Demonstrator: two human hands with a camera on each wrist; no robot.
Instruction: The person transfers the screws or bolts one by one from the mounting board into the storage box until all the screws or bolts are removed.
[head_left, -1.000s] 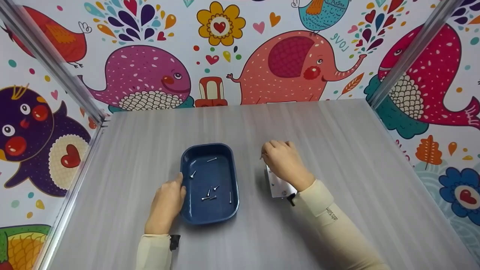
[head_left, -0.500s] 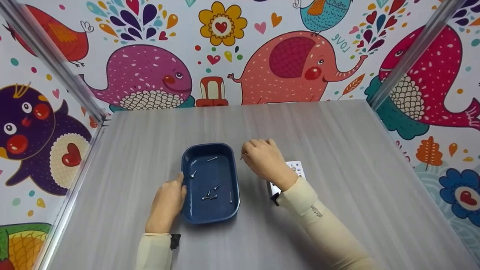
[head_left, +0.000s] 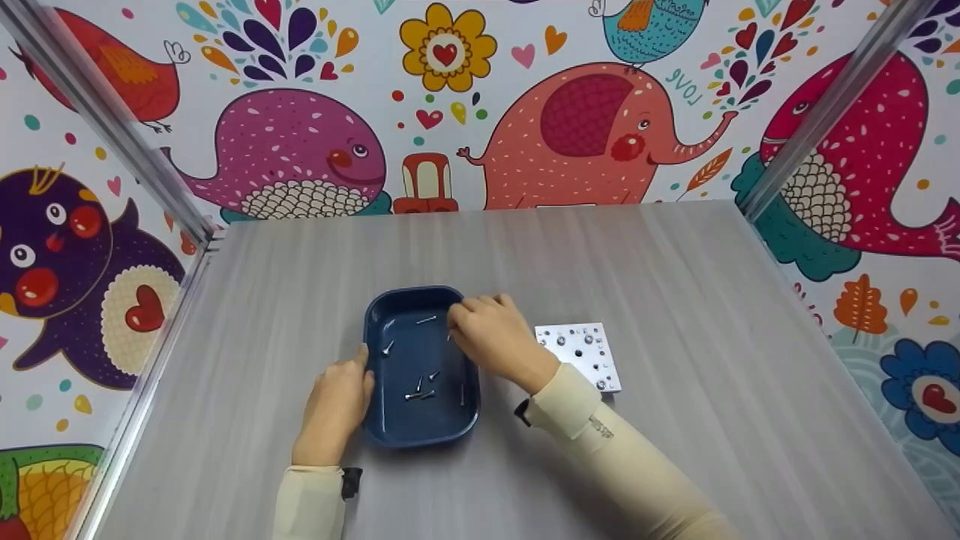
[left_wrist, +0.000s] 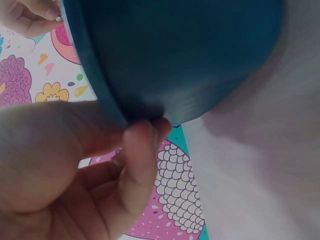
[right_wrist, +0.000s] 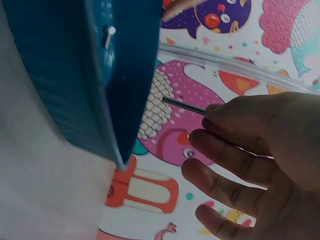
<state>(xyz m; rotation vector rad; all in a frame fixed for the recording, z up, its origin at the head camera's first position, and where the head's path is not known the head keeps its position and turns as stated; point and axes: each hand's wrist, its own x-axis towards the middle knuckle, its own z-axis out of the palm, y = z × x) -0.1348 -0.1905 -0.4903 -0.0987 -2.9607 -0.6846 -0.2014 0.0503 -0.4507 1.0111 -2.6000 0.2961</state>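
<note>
My left hand (head_left: 334,409) grips the left rim of a dark blue tray (head_left: 420,439), thumb on top; in the left wrist view its fingertips (left_wrist: 140,145) pinch the edge. Several loose silver screws lie inside the tray, among them a screw (head_left: 426,320) near the far end. Over the tray's right rim hovers my right hand (head_left: 495,337). Its thumb and forefinger pinch a thin metal screw (right_wrist: 184,105), whose shank points out toward the tray; the head end is hidden by the fingers. The other fingers of that hand are loosely bent.
Right of the tray lies a silver metal plate (head_left: 562,364) with holes and several screws set in it, partly behind the right wrist. The grey table (head_left: 300,262) is bounded by printed wall panels and metal frame posts (head_left: 795,135).
My right hand has moved left from above the metal plate to the tray's right rim, carrying the screw and uncovering the plate. My left hand and the tray have stayed put.
</note>
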